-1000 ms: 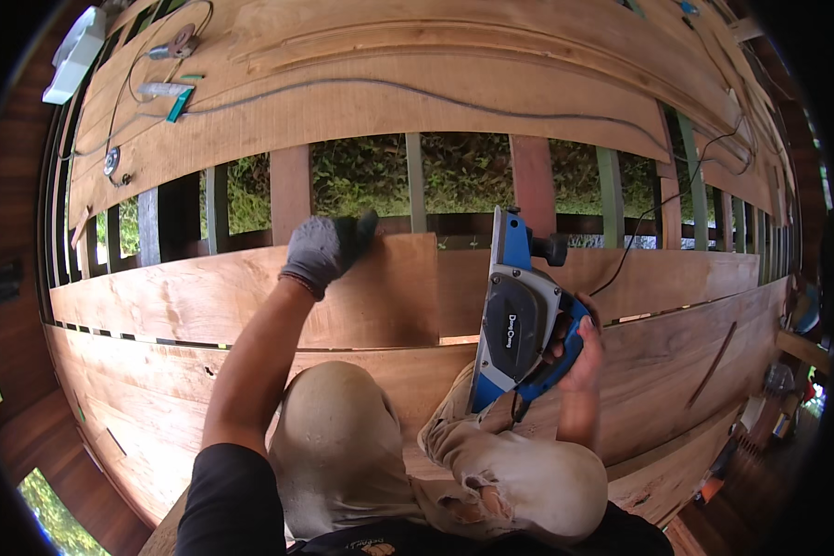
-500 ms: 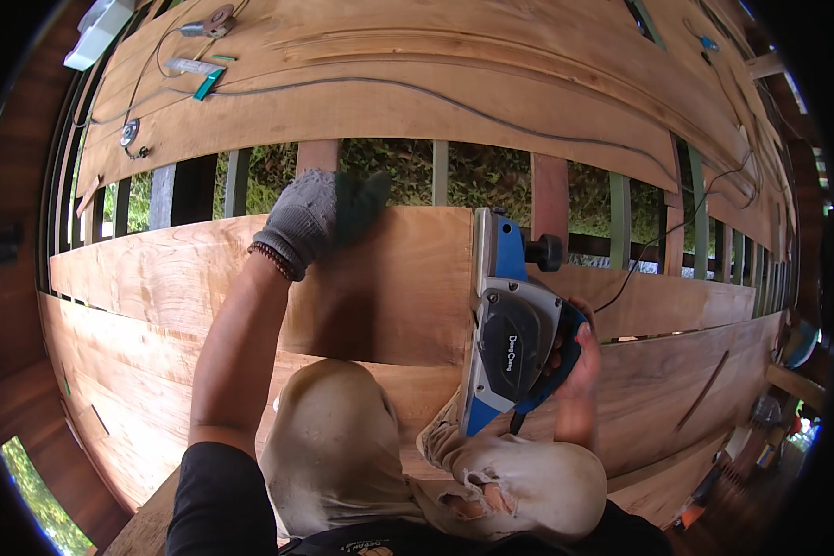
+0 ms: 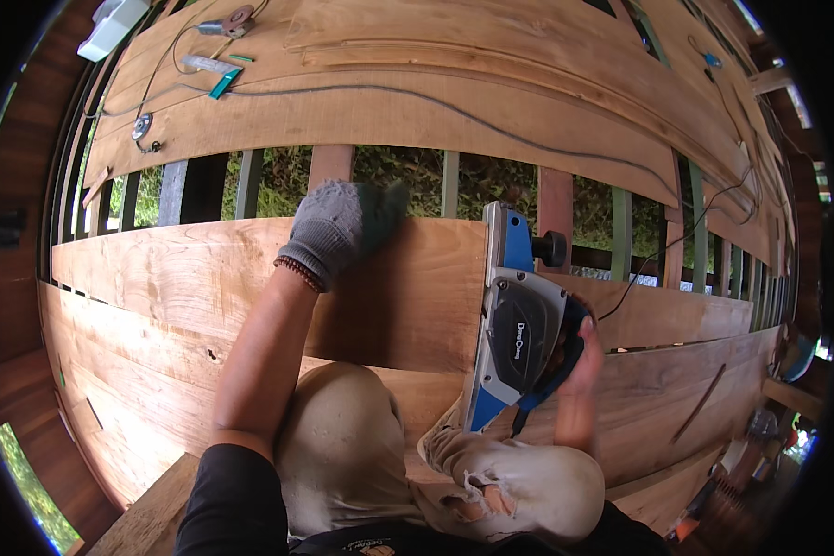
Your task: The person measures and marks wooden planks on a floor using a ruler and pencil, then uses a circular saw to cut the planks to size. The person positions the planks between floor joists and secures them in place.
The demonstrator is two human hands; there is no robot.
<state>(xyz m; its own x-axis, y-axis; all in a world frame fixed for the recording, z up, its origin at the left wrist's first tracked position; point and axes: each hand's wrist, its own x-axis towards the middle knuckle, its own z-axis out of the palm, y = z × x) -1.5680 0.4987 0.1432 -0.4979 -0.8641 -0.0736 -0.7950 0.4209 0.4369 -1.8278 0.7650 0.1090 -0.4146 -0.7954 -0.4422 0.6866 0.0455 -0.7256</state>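
My right hand [image 3: 584, 357], bare, is wrapped round the rear handle of a blue, grey and black electric planer [image 3: 519, 334]. The planer stands on edge in front of my right knee, its flat sole facing left beside the plank [image 3: 417, 306]. Whether sole and wood touch, I cannot tell. My left hand [image 3: 343, 222] wears a grey knitted glove with a green coating and a beaded bracelet at the wrist. It hovers at the plank's far edge, thumb stretched to the right, holding nothing visible; its other fingers are partly hidden. A dark shadow lies on the wood below it.
Beyond a gap with green and reddish joists [image 3: 450, 181], more boards carry a grey cable [image 3: 371, 90], an angle grinder [image 3: 232, 20] and a try square [image 3: 221, 79]. The planer's black cord [image 3: 635, 278] runs off to the right. My knees [image 3: 343, 435] press close below the planer.
My gloved left hand has moved to the right along the plank's far edge. My right hand keeps its grip on the planer, which has barely shifted. The view has swung slightly.
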